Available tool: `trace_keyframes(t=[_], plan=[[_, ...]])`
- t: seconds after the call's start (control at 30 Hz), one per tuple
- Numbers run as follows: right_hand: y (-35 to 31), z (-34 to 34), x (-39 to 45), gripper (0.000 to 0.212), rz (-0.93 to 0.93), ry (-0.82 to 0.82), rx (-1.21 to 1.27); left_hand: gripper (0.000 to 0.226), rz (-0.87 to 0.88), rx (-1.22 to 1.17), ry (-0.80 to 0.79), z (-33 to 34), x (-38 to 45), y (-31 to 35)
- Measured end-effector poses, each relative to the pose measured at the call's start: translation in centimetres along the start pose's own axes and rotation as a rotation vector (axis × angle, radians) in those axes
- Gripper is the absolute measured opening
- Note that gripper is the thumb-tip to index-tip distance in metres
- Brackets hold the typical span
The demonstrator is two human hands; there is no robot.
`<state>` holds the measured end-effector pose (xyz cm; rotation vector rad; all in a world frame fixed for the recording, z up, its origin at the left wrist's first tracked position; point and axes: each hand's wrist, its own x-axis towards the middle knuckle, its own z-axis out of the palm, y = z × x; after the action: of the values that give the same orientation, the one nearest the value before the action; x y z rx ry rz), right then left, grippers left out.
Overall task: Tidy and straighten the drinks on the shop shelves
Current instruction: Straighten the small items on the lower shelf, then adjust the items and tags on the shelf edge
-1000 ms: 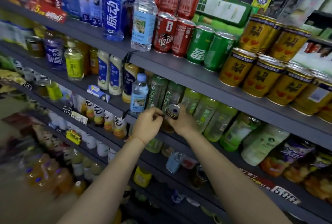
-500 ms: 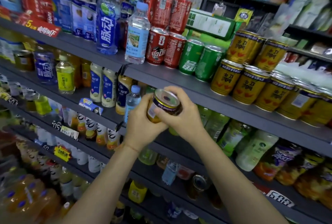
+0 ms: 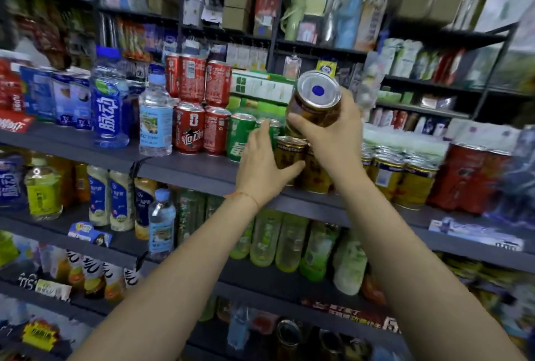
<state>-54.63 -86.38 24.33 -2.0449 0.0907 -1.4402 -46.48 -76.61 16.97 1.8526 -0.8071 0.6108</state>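
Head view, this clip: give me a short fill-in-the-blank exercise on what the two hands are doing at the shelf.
1. The right hand holds a gold metal can tilted so its silver ____ end faces the camera.
2. The left hand grips a gold can standing on the grey shelf, directly ____ the raised can.
3. The cans just left of the left hand are ____ in colour.

Missing words: bottom; below; green

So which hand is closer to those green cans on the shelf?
The left. The left hand sits right in front of the green cans, gripping a gold can beside them. The right hand is further right, holding another can up.
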Motion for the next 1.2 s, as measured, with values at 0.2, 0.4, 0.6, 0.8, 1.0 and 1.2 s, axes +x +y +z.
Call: trace_keyframes(t=[0.2, 0.4, 0.6, 0.8, 1.0, 1.2], plan=[[4.3, -1.9, 4.2, 0.063, 0.129, -0.019, -0.159, 0.11, -0.102, 0.091, -0.08, 4.3, 0.1, 0.9], [7.3, -0.9, 6.1, 0.071, 0.215, -0.115, -0.325, 0.105, -0.072, 0.24, -0.029, 5.1, -0.2, 0.7], [8.3, -0.7, 7.1, 0.079, 0.317, -0.151, -0.362, 0.104, -0.076, 0.26, -0.022, 5.1, -0.3, 0.8], [8.2, -1.1, 7.3, 0.087, 0.319, -0.193, -0.403, 0.103, -0.085, 0.265, -0.026, 5.1, -0.3, 0.8], [6.4, -0.5, 6.3, 0.064, 0.065, -0.009, -0.571, 0.095, -0.084, 0.162, -0.025, 4.6, -0.3, 0.8], [1.9, 3.6, 2.7, 0.009, -0.402, -0.041, -0.155, 0.036, -0.202, 0.104, 0.267, -0.5, -0.1, -3.4]])
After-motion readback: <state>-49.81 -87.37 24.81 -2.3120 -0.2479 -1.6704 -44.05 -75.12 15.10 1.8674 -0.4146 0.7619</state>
